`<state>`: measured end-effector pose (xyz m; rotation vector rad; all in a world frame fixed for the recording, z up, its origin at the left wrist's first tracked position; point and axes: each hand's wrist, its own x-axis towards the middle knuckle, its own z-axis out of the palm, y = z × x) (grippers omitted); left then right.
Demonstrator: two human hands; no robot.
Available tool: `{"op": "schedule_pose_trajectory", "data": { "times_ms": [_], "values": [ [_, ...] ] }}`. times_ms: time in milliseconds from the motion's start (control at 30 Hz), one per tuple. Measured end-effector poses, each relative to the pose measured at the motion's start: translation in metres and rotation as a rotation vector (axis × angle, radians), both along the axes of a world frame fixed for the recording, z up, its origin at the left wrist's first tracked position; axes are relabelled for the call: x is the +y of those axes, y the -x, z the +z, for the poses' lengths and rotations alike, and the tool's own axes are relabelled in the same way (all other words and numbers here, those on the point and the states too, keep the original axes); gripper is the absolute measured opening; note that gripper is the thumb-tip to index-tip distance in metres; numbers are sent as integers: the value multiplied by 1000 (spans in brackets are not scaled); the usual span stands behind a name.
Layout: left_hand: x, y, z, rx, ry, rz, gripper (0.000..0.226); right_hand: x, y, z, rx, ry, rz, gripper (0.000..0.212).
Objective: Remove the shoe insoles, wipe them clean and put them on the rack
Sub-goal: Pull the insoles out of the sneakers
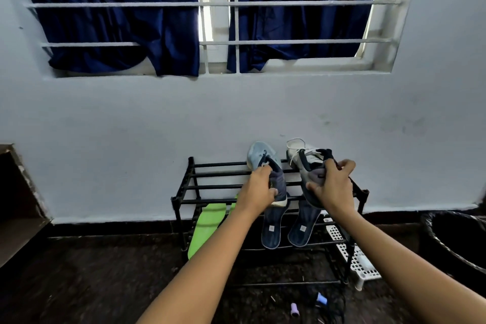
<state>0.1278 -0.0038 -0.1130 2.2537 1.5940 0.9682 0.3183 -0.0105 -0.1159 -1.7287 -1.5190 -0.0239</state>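
A black metal rack [210, 187] stands against the wall. My left hand [259, 191] grips the heel of a grey-blue shoe [261, 155] over the top shelf. My right hand [332, 187] grips the heel of a second grey and white shoe [306, 158], just to the right of the first. Two dark blue insoles [272, 231] [302, 229] lie side by side on the lower shelf below the shoes. A green insole [206, 229] leans on the rack's left part; a second green edge shows beside my left wrist.
A white perforated plastic basket [352, 255] sits at the rack's right foot. A dark round bin [455, 242] stands at the far right. Small purple and blue items [295, 309] with a black cord lie on the dark floor in front. A brown ledge [13, 192] is at left.
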Motion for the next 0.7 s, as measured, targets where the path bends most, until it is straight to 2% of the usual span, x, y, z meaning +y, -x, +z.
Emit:
{"op": "schedule_pose_trajectory", "data": {
  "times_ms": [267, 433, 700],
  "values": [
    [-71, 106, 30, -16, -98, 102, 47, -61, 110, 31, -59, -64, 127, 53],
    [-118, 187, 39, -58, -144, 220, 44, -91, 185, 37, -67, -109, 234, 57],
    [-182, 286, 7, -61, -103, 360, 42, -133, 297, 17, -132, -54, 350, 64]
  ]
}}
